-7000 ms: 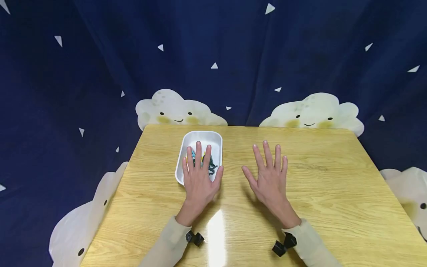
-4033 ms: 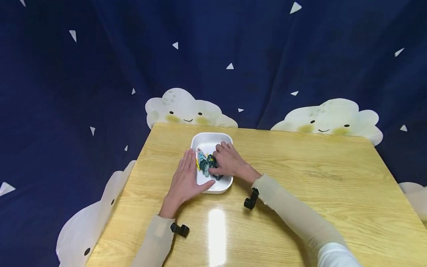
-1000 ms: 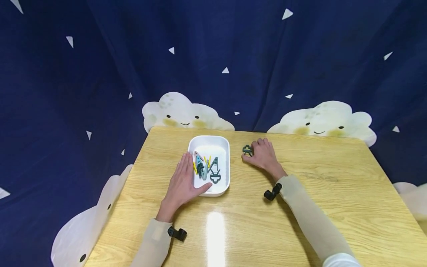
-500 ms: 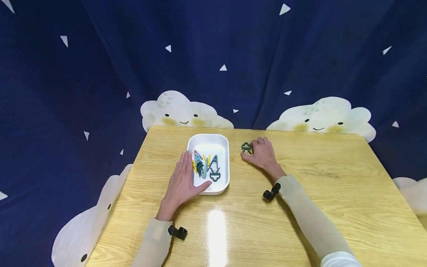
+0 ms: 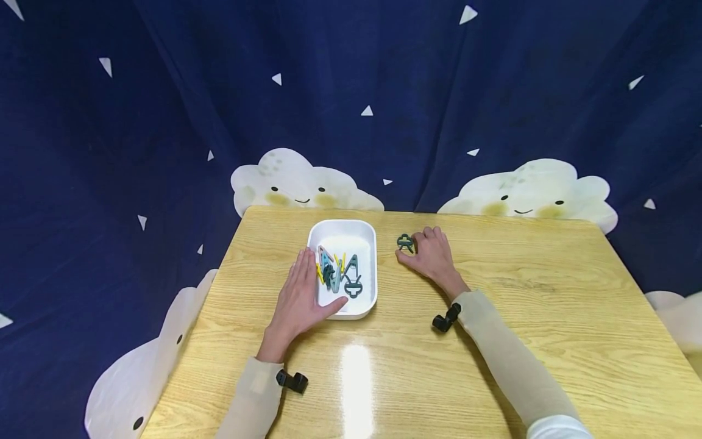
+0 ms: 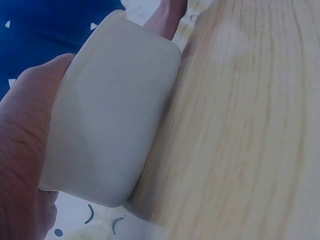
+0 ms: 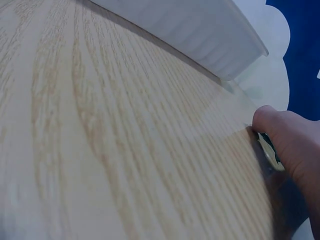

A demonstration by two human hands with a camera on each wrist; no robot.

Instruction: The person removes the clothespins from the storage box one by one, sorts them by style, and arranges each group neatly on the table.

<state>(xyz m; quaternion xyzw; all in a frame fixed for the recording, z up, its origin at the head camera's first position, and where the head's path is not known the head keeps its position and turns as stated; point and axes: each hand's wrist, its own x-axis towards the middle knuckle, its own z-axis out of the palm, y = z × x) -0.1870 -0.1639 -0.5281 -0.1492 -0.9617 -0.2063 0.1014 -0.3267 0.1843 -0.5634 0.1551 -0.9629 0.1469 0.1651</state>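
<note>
A white tray stands on the table with several clips in it: a dark green clip, a light grey-green clip, a pink-and-blue clip and yellow ones. My left hand lies with straight fingers along the tray's left rim, its thumb stretched across the near rim. In the left wrist view the hand touches the tray's outer wall. Right of the tray, my right hand pinches a dark green clip at the tabletop; its curled fingers partly hide the clip.
The wooden table extends to both sides, its far edge meeting a dark blue curtain with white clouds. A bright light reflection lies on the near tabletop. Each sleeve carries a small black camera.
Both hands were spread flat at first. The left hand moved to the tray's edge; the right reached into the tray, then brought a dark green clip onto the table. Little differs over the last second.
</note>
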